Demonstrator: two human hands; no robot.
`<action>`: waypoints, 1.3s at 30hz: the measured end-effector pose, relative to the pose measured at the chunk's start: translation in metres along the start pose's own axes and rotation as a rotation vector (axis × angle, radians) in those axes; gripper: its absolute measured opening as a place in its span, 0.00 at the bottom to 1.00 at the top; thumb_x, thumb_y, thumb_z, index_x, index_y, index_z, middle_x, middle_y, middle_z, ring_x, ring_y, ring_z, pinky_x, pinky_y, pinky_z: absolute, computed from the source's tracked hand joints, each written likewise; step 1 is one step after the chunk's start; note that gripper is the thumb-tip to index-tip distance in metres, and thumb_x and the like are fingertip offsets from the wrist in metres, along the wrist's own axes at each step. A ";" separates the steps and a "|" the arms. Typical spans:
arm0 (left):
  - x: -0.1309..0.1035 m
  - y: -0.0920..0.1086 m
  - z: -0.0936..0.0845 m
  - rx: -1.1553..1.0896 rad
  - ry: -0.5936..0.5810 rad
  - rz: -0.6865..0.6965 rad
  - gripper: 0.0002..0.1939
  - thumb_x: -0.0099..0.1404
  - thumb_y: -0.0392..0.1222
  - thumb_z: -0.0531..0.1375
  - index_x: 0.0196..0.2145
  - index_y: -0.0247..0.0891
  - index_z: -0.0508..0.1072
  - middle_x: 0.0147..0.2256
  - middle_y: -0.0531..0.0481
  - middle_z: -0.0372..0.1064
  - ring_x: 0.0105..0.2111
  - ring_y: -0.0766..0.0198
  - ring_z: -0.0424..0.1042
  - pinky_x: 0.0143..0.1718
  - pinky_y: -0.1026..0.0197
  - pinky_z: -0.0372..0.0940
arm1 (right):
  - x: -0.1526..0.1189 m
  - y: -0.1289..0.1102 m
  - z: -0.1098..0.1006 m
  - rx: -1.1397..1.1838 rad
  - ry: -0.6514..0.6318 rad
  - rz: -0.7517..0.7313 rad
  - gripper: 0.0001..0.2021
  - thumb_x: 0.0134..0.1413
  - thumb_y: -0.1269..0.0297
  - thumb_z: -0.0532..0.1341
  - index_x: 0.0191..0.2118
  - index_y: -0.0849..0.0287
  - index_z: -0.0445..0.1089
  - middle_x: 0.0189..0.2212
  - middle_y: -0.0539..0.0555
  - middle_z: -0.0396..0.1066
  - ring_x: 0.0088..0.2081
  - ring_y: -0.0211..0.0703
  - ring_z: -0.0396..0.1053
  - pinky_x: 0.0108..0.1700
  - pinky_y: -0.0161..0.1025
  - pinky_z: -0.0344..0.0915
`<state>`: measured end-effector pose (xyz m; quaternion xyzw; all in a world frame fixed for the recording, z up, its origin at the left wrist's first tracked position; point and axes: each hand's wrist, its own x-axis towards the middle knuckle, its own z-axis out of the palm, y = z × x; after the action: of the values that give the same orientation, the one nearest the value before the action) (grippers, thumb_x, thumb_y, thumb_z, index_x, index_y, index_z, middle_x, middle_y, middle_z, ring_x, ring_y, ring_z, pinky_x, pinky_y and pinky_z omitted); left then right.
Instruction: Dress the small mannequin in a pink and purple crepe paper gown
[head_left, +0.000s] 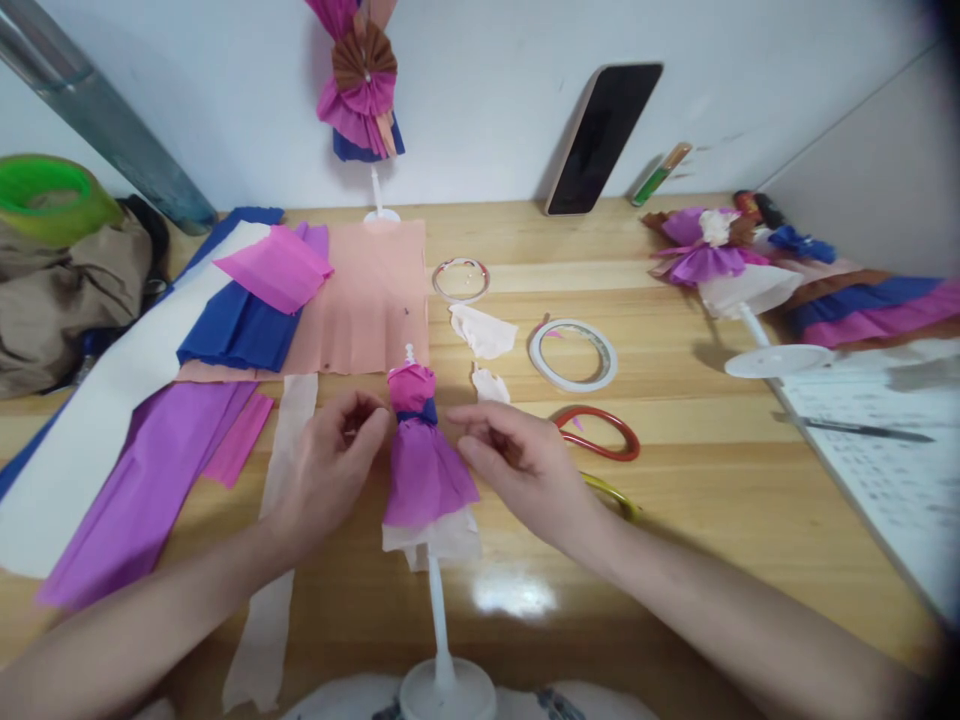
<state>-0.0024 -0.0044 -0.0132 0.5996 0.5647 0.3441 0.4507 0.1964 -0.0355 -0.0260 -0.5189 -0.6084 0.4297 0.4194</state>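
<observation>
Left hand (337,455) loosely curled, right hand (534,458) with fingers parted, purple-skirted paper figure (426,468) between them

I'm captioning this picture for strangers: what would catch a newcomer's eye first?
Probably the pink, blue and purple paper dress on its white stand, between the left hand and the right hand. Next, perhaps the brown paper fan on the paper figure by the wall at the top, then the bright green ring at far left.
</observation>
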 end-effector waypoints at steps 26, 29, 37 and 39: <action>0.021 0.047 0.014 -0.700 -0.226 -0.309 0.15 0.55 0.49 0.69 0.36 0.38 0.74 0.32 0.49 0.77 0.34 0.59 0.76 0.32 0.62 0.70 | 0.043 -0.032 0.002 0.434 -0.221 0.081 0.14 0.55 0.64 0.59 0.47 0.57 0.69 0.36 0.52 0.75 0.40 0.41 0.73 0.45 0.41 0.69; 0.032 0.039 0.011 -0.747 -0.170 -0.397 0.12 0.59 0.49 0.65 0.34 0.37 0.74 0.32 0.48 0.77 0.33 0.61 0.77 0.36 0.61 0.71 | 0.040 -0.029 -0.016 0.102 -0.114 -0.062 0.16 0.57 0.66 0.57 0.52 0.56 0.66 0.43 0.56 0.75 0.42 0.42 0.73 0.47 0.44 0.69; 0.047 0.023 0.013 -0.803 -0.166 -0.512 0.16 0.64 0.53 0.57 0.29 0.38 0.70 0.30 0.46 0.77 0.37 0.55 0.78 0.39 0.52 0.73 | -0.001 -0.015 -0.014 -0.341 -0.102 -0.298 0.26 0.48 0.68 0.63 0.55 0.59 0.61 0.45 0.59 0.74 0.44 0.51 0.73 0.43 0.47 0.69; 0.046 0.022 0.018 -0.767 -0.198 -0.522 0.17 0.65 0.55 0.55 0.28 0.39 0.69 0.31 0.46 0.76 0.38 0.55 0.78 0.38 0.51 0.74 | -0.001 -0.011 -0.006 -0.377 -0.041 -0.358 0.20 0.50 0.70 0.60 0.50 0.59 0.64 0.40 0.58 0.76 0.40 0.50 0.75 0.39 0.45 0.69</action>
<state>0.0276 0.0389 -0.0037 0.2579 0.4829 0.3444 0.7627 0.1994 -0.0367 -0.0142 -0.4629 -0.7685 0.2380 0.3722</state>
